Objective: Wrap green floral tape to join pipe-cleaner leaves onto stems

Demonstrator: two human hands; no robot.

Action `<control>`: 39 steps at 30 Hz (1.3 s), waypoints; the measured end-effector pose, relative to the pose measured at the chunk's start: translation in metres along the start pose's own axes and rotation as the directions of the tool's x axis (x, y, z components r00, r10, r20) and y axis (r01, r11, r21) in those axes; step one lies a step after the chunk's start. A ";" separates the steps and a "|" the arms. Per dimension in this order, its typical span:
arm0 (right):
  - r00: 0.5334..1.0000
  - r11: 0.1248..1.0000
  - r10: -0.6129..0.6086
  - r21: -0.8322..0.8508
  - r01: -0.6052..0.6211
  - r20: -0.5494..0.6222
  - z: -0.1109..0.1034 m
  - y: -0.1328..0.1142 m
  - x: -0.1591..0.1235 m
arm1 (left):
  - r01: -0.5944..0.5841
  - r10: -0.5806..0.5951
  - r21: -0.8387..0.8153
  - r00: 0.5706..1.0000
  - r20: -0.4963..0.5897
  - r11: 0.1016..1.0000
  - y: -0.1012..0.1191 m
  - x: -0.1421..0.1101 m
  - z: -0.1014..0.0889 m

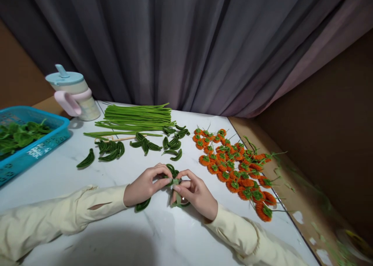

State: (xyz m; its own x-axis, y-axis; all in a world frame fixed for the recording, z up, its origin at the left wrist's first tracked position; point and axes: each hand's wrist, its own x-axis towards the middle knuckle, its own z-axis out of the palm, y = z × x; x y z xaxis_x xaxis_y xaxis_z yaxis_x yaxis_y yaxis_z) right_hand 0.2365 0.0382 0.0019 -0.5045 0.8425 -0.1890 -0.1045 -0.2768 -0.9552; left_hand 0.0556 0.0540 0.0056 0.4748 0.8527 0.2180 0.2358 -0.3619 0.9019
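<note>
My left hand (pixel 147 185) pinches dark green fuzzy pipe-cleaner leaves (pixel 172 169) just above the middle of the near tabletop. Close against it, my right hand (pixel 196 194) has its thumb and forefinger closed on a strip of pale green tape (pixel 176 181), which meets the leaves between both hands. Part of the tape hangs below the right fingers, where its shape is partly hidden. Another dark green leaf (pixel 142 205) lies under my left wrist. Further off, more curved leaves (pixel 112 150) rest in loose groups.
Green pipe-cleaner stems (pixel 138 114) lie bundled at the back. Many orange fuzzy persimmons (pixel 233 186) with green tops and wire stems cover the right side. At left stand a blue basket (pixel 55 136) of green leaves and a lidded cup (pixel 87 106). A grey curtain (pixel 175 44) hangs behind.
</note>
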 end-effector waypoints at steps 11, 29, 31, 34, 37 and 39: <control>0.993 0.981 -0.096 -0.165 0.106 0.067 -0.001 0.001 -0.002 | 0.030 -0.023 -0.024 0.961 0.276 0.999 0.011 0.008 -0.015; 0.612 0.198 -0.728 -0.760 0.619 0.309 -0.002 0.016 -0.010 | 0.183 -0.116 -0.102 0.879 0.462 0.978 0.019 0.008 -0.020; 0.577 0.116 -0.746 -0.789 0.604 0.332 -0.001 0.014 -0.009 | 0.306 -0.194 -0.167 0.855 0.480 0.937 0.021 0.009 -0.021; 0.519 -0.001 -0.770 -0.814 0.581 0.371 0.001 0.010 -0.010 | 0.506 -0.320 -0.273 0.795 0.516 0.818 0.023 0.010 -0.021; 0.467 -0.109 -0.767 -0.806 0.582 0.441 0.001 0.006 -0.010 | 0.647 -0.405 -0.376 0.732 0.548 0.663 0.022 0.009 -0.018; 0.432 -0.201 -0.737 -0.778 0.595 0.520 -0.001 0.004 -0.011 | 0.709 -0.437 -0.435 0.694 0.573 0.555 0.019 0.008 -0.014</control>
State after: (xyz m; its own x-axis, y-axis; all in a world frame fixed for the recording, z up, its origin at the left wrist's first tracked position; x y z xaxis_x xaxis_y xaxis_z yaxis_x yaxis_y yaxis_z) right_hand 0.2424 0.0284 -0.0001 -0.5866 0.3275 0.7407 0.3881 0.9164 -0.0978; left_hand 0.0518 0.0590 0.0297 0.7117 0.5338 -0.4566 0.0985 0.5678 0.8173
